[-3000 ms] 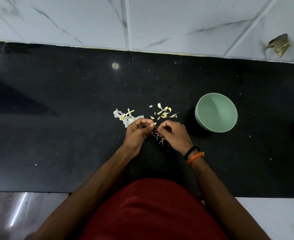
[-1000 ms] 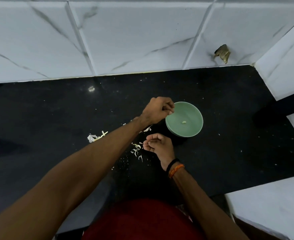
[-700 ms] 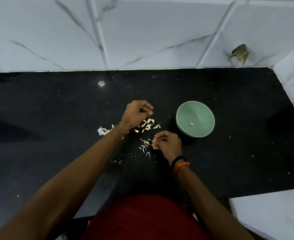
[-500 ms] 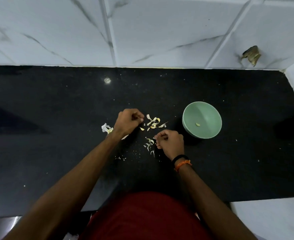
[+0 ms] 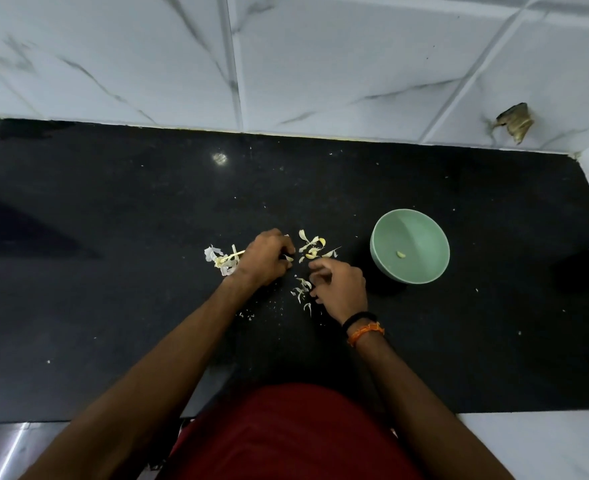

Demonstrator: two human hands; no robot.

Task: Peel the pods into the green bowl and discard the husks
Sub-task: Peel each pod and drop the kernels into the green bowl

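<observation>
– Where are your hands just now?

– Both low over the middle of the worktop (image 5: 113, 202). My left hand (image 5: 265, 259) is curled, fingertips pinching a small pale piece, a pod or a scrap of husk; I cannot tell which. My right hand (image 5: 340, 289) is loosely curled beside it over the scraps; whether it holds anything I cannot tell.

– And the green bowl?

– The green bowl (image 5: 383, 237) stands to the right of my hands, near but not touching, toward the worktop's right end. One peeled piece (image 5: 400, 254) lies inside. I judge it sits there so a short reach drops each one in.

– The husks?

– Scattered husks (image 5: 312, 245) lie just behind my hands, finer bits (image 5: 301, 289) between them, and a paler clump (image 5: 218, 259) by my left wrist. They collect where I strip them, well away from the bowl's mouth. None are discarded yet.

– What changed?

– A second ago my left hand was at the bowl's rim; it has come back to the heap. Three seconds ago the bowl looked empty, and now it holds that one piece.
</observation>
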